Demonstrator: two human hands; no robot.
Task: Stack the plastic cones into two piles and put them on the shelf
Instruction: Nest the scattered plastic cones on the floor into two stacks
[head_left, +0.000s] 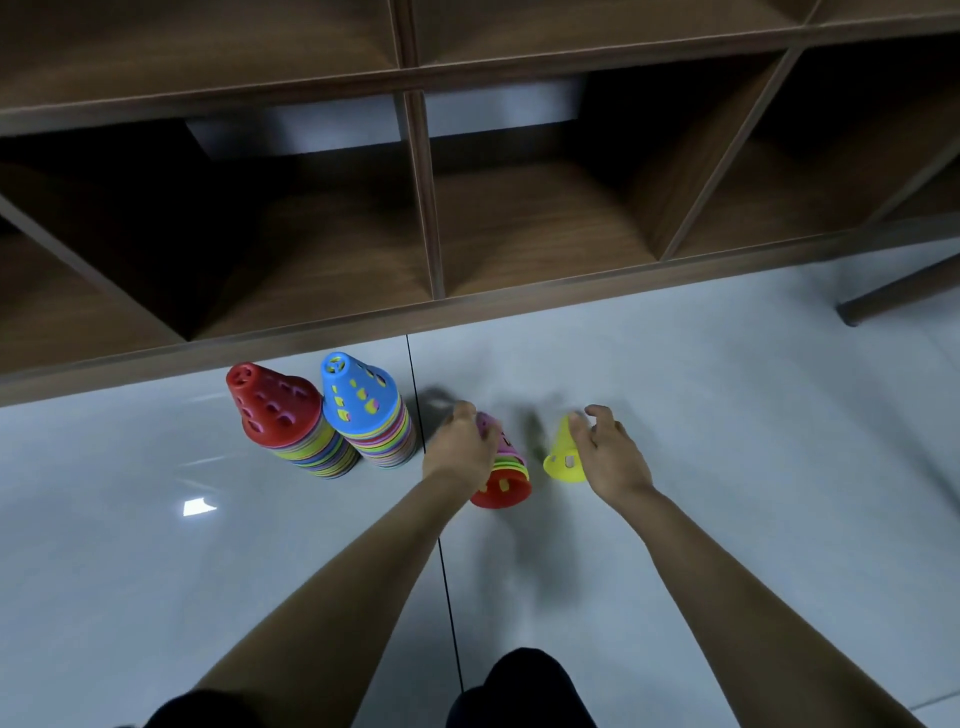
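Two tall piles of coloured plastic cones stand on the grey floor in front of the shelf: one topped by a red cone (272, 408), the other by a blue cone (358, 397). To their right, my left hand (462, 449) grips a short stack of cones (506, 475) with a pink top and a red bottom, tilted above the floor. My right hand (610, 452) pinches a single yellow cone (563, 460) near its tip, a little to the right of the short stack. Both are blurred.
A dark wooden shelf (519, 306) with open compartments runs across the top of the view, its lowest board just behind the piles. A wooden leg (893, 296) slants at the far right. My dark-clad knees (519, 691) are at the bottom edge.
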